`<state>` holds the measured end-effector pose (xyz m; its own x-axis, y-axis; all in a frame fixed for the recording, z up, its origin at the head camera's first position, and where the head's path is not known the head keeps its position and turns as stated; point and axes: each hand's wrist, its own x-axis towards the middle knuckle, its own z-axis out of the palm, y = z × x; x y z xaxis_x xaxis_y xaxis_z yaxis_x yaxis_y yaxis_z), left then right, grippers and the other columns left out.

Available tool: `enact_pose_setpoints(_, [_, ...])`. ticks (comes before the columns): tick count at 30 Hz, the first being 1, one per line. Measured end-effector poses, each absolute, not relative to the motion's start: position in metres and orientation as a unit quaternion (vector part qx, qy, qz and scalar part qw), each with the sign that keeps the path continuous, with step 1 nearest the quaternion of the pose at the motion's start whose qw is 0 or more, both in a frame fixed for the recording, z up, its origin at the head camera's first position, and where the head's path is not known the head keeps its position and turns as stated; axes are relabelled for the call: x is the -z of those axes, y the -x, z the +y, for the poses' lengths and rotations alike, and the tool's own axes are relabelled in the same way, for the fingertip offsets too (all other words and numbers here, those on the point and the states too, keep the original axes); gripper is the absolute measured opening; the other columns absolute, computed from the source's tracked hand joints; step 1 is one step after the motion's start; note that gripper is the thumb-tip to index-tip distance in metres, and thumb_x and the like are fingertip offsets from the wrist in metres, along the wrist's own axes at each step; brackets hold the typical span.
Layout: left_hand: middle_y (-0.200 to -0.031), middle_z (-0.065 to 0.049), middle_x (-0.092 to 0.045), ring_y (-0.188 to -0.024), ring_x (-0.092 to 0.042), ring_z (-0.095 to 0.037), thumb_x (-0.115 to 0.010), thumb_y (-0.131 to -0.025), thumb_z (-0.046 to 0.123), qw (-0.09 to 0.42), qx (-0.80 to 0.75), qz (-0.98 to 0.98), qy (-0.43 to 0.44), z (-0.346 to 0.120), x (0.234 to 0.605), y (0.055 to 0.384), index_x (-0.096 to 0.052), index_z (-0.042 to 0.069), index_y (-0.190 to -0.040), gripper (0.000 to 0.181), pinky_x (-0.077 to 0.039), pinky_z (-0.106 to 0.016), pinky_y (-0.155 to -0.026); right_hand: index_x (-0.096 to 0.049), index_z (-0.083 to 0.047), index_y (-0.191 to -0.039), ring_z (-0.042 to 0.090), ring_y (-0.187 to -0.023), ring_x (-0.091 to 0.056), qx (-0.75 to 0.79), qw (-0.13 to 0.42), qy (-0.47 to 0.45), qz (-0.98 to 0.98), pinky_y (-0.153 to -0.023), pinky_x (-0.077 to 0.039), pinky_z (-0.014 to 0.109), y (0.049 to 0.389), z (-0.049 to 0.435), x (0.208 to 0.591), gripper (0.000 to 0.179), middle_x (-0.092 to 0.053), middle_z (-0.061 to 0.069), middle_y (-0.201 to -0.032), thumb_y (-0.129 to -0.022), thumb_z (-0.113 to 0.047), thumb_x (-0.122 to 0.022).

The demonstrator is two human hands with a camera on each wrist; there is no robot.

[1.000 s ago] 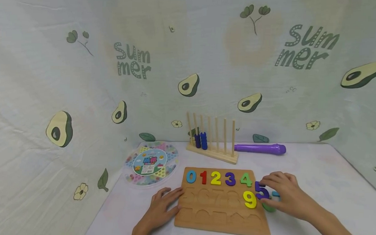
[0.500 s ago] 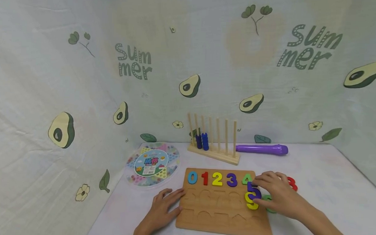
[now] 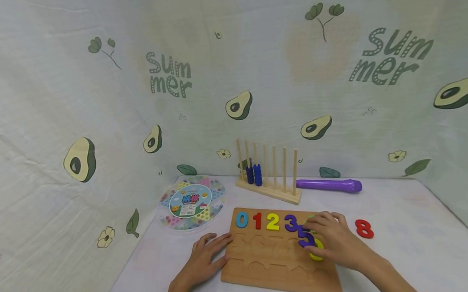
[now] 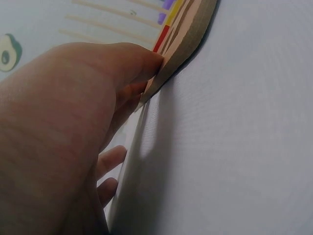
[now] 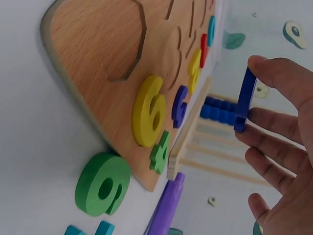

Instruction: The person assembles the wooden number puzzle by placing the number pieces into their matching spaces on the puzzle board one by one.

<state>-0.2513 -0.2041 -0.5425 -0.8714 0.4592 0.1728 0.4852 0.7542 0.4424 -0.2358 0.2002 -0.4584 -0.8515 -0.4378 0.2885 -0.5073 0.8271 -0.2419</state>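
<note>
My right hand (image 3: 337,242) pinches a purple number 5 (image 3: 307,240) between thumb and fingertips, raised over the right part of a wooden number board (image 3: 268,278). In the right wrist view the 5 (image 5: 245,98) is seen edge-on, held clear of the board. On the board's back row sit a blue 0 (image 3: 241,219), red 1 (image 3: 257,220), yellow 2 (image 3: 272,221), purple 3 (image 3: 291,223) and a green 4 (image 5: 160,152). A yellow 9 (image 5: 148,113) lies at the second row's right end. My left hand (image 3: 204,261) rests at the board's left edge, thumb and fingertips touching it.
A red 8 (image 3: 364,228) lies right of the board. Beside the board's edge are a green number piece (image 5: 102,183) and a blue piece (image 5: 103,229). Behind stand a peg rack (image 3: 269,192) with blue beads, a purple microphone-shaped stick (image 3: 329,185) and a round game box (image 3: 212,205).
My right hand has carried the purple 5 leftward from the board's right edge to over the board, uncovering the red 8. My left hand stays at the board's edge.
</note>
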Motion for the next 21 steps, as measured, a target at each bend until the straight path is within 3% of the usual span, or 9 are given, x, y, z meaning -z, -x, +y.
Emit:
enact_pose_setpoints(14, [-0.153, 0.016, -0.043, -0.138, -0.032, -0.03, -0.052, -0.1, 0.05, 0.018, 0.242, -0.938, 0.249, -0.205, 0.545, 0.253, -0.05, 0.034, -0.148, 0.051, -0.025, -0.061, -0.102, -0.075, -0.018, -0.112, 0.023, -0.115, -0.053, -0.17, 0.13, -0.29, -0.933, -0.098, -0.03, 0.063, 0.243, 0.18, 0.465, 0.044, -0.066, -0.006, -0.115, -0.078, -0.043, -0.084])
enact_pose_setpoints(21, [-0.153, 0.014, -0.044, -0.138, -0.033, -0.031, -0.054, -0.1, 0.048, 0.016, 0.244, -0.938, 0.247, -0.205, 0.543, 0.252, -0.05, 0.033, -0.148, 0.05, -0.025, -0.061, -0.103, -0.074, -0.019, -0.115, 0.029, -0.121, -0.051, -0.18, 0.104, -0.292, -0.934, -0.101, -0.025, 0.061, 0.244, 0.171, 0.466, 0.043, -0.067, -0.003, -0.12, -0.081, -0.044, -0.082])
